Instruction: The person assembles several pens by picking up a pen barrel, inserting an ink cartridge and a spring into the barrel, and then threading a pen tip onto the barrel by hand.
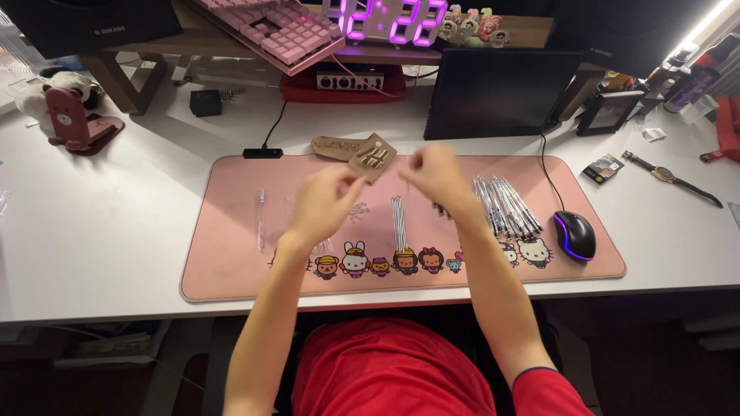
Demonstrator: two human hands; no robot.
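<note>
Apparently sorting pen parts into separate groups across the pink desk mat [231, 262] on the white bench [100, 231], each kind kept apart so a piece can be picked without hunting. Lying alone at the mat's left, a single clear pen barrel [261, 219], lengthwise and well apart from the rest. Hovering right of it above the mat, the left hand [327, 204], fingers curled inward and pinched together at the tips as if gripping something thin; too blurred to tell what, if anything, is between them. Resting behind the hands at the mat's far edge, a brown cardboard tag [374, 158], overlapping a second brown piece. Sitting below and between the hands, a small bundle of thin refills [398, 222], aligned lengthwise. Raised level with the left, the right hand [435, 176], loosely clenched, fingertips drawn together; held item likewise not discernible. Fanned out just right of that wrist, a larger heap of clear pens [505, 206], near a black mouse [574, 235] at the mat's right end
</note>
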